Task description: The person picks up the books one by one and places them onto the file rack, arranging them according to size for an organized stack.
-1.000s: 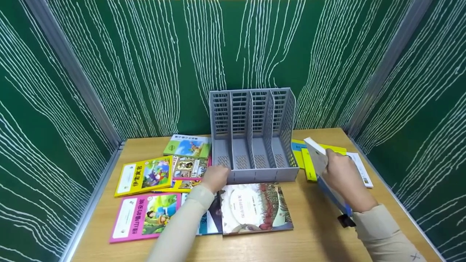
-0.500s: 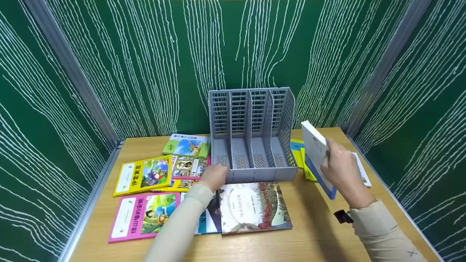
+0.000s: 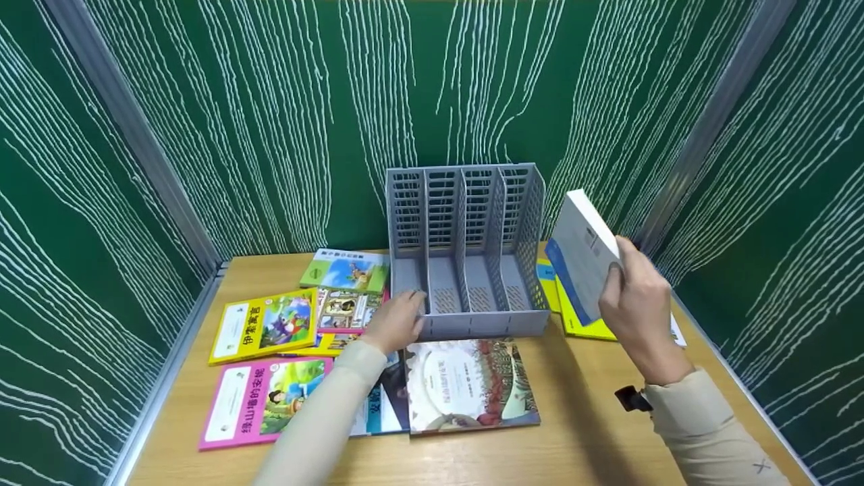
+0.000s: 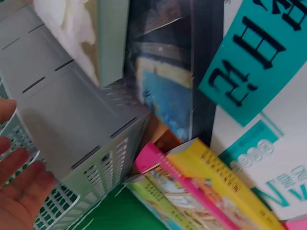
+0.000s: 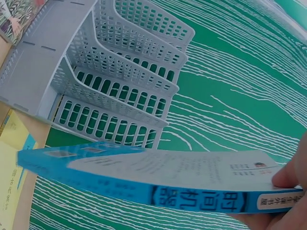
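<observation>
My right hand pinches a white and blue book near one edge and holds it raised and tilted, right of the grey file rack. In the right wrist view the book's blue spine faces the camera, thumb on the white cover. My left hand is at the rack's front left corner. In the left wrist view its fingers are loosely extended by the rack's front rim and hold nothing. The rack has several upright compartments, with no book in them.
A book with a floral cover lies before the rack. To the left are a pink book, a yellow book, a green and blue book and others, partly overlapping. Yellow books lie right of the rack, under the raised book.
My right hand has lifted the book up from the table's right side and turned it so its white and blue cover shows more. The left hand's fingers have loosened at the rack's corner.
</observation>
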Demonstrator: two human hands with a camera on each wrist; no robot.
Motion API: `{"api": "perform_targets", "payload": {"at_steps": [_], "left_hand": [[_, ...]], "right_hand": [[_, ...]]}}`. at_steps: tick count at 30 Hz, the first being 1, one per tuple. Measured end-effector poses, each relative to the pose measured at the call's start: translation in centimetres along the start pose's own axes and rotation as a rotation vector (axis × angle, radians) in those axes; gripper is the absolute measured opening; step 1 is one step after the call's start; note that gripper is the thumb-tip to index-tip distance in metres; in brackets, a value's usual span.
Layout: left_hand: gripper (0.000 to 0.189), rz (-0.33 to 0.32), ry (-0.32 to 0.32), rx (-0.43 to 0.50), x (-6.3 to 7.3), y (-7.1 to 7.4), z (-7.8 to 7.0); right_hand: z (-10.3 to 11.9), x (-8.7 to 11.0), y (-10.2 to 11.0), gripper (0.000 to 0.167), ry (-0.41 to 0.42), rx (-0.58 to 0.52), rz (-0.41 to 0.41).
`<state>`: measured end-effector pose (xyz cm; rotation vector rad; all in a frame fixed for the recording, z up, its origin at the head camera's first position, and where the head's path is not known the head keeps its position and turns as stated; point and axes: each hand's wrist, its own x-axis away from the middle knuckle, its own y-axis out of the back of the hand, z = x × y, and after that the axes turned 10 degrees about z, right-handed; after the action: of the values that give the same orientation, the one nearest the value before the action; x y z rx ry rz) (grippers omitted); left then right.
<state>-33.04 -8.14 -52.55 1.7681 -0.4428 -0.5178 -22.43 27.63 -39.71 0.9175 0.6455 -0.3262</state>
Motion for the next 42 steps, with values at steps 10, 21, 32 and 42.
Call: {"api": "perform_targets", "payload": {"at_steps": [10,21,32,42], "left_hand": [[0.072,-0.227,-0.039,-0.031,-0.2,3.1,-0.4],[0.075,-0.325,-0.088,-0.046,0.2,6.0,-4.5],[0.075,-0.333,-0.200,-0.074,0.2,5.3,-9.0],[0.081,-0.318,-0.236,-0.220,0.1,4.6,-11.6]], "right_hand": [[1.0,-0.5,-0.7,0.039,0.046,-0.172,-0.167],[2.5,-0.3,-2.3,0.037,-0.034,-0.442,-0.233],[3.3,0.6,-4.5,0.039,-0.327,-0.750,-0.211],[4.7,0.6,-5.6,0.046,-0.541,-1.054,-0.203]]}}
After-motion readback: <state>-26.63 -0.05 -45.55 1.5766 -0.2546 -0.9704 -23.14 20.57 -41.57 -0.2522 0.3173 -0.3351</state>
